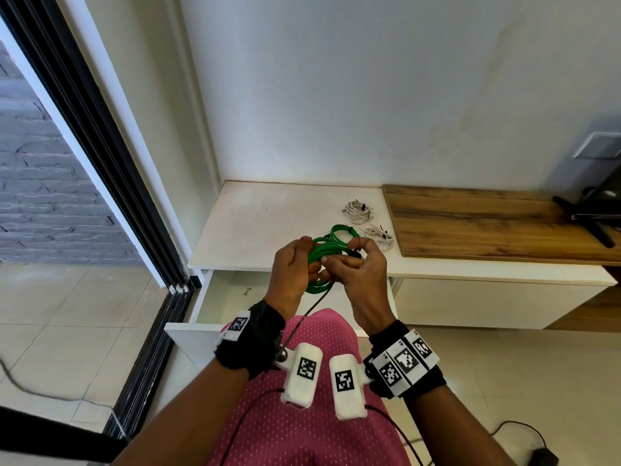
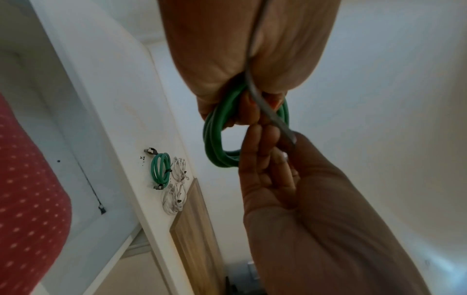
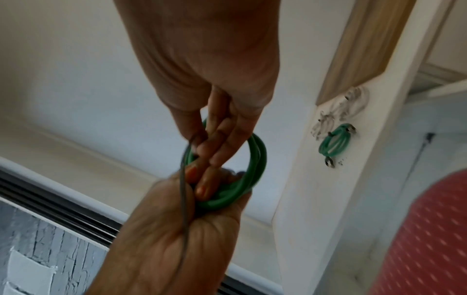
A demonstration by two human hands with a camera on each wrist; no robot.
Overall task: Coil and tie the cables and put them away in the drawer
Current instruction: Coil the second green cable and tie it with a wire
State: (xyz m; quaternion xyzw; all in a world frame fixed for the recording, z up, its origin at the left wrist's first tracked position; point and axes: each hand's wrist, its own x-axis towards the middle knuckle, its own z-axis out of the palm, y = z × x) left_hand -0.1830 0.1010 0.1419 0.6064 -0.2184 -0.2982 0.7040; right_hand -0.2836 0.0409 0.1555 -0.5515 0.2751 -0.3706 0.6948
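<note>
Over the open drawer (image 1: 208,297), both hands hold a coiled green cable (image 1: 324,253). My left hand (image 1: 311,260) grips the coil (image 2: 215,143) in its curled fingers. My right hand (image 1: 339,264) reaches in from the right, its fingers (image 2: 265,151) lying through the loop. Finger and thumb pinch a thin grey cable tie (image 2: 272,117), whose long tail (image 1: 307,317) runs back toward my left wrist. From the right wrist, the coil (image 3: 255,159) and tie (image 3: 183,199) show blurred. How the tie wraps the coil is hidden.
A second green coil (image 1: 342,232), tied, lies on the white cabinet top (image 1: 255,223) beside two tied white coils (image 1: 358,211) (image 1: 379,235). A loose black tie (image 2: 91,189) lies in the drawer. A wooden board (image 1: 487,223) covers the right; a black stand (image 1: 591,213) sits far right.
</note>
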